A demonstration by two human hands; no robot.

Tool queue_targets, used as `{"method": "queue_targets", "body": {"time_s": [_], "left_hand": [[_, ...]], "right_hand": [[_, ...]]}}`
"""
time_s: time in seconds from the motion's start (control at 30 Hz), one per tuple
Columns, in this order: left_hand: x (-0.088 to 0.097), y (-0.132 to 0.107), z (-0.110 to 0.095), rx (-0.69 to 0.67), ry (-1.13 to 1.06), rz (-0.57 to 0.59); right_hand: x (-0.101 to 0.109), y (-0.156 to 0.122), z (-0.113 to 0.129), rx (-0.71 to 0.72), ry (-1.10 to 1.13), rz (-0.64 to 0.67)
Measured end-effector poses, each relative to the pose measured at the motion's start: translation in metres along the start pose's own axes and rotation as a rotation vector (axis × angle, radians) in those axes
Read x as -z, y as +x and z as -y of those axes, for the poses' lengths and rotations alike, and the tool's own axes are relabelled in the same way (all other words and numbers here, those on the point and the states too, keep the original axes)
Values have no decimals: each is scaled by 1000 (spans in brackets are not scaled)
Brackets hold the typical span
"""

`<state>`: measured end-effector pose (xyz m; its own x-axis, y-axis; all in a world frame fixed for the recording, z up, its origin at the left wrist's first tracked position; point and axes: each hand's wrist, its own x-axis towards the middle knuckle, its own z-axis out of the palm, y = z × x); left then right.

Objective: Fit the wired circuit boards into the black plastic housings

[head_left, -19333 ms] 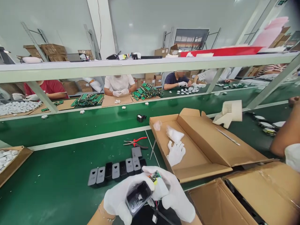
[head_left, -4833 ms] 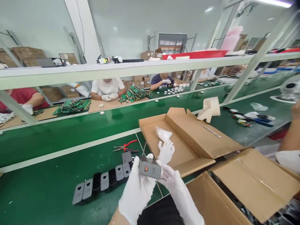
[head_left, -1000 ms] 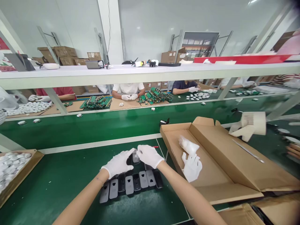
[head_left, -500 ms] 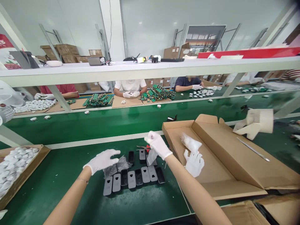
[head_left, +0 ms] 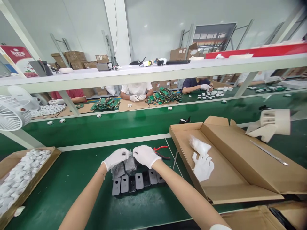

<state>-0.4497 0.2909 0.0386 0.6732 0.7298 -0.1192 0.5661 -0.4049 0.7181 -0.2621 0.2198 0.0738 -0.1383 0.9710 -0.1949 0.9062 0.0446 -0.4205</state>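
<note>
Together, hands (head_left: pixel 145 156) at plastic bag (head_left: pixel 130 165)

Matt, soft cloth covers the left hand (head_left: pixel 116 158) and right hand (head_left: pixel 145 156). The bags (head_left: pixel 130 165) are crinkled, shiny see-through plastic; the cases (head_left: pixel 139 181), smooth matt plastic. The pliers (head_left: pixel 161 147) have glossy handles. The bench (head_left: pixel 91 188) is smooth, faintly sheened. The box (head_left: pixel 242 153) is dull cardboard, the strip (head_left: pixel 268 152) bright and metallic-looking, the fan (head_left: pixel 275 121) smooth plastic.
</note>
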Motion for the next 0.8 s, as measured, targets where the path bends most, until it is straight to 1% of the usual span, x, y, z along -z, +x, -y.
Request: {"method": "queue_targets", "body": {"time_s": [0.13,0.17,0.23,0.3,0.37,0.43,0.47,0.53,0.57,0.63,0.7,0.8], "left_hand": [[9,-7,-9,-54,-245,-109],[11,-8,-11,-59,-305,-151],[16,-10,-12,-67,-419,-273],[23,-13,-11,-69,-515,-433],[33,-21,-7,-51,-577,-582],[43,-35,-1,10,-596,-658],[48,-45,2,51,-589,-668],[51,-66,11,133,-550,-650],[49,-76,16,167,-521,-630],[41,-94,25,223,-452,-575],[27,-104,32,273,-388,-485],[8,-104,36,299,-330,-331]], "right_hand": [[4,-5,-9,-40,-8,-29],[4,-6,-10,-42,-13,-32],[3,-7,-6,-31,-23,-27],[1,-2,4,2,-32,3],[-5,9,21,43,-43,56],[-14,23,43,82,-60,122],[-18,31,54,99,-67,155],[-28,44,76,130,-77,221],[-33,49,86,143,-78,251],[-39,55,98,164,-73,300],[-41,57,102,188,-55,325],[-35,55,91,239,16,302]]}}
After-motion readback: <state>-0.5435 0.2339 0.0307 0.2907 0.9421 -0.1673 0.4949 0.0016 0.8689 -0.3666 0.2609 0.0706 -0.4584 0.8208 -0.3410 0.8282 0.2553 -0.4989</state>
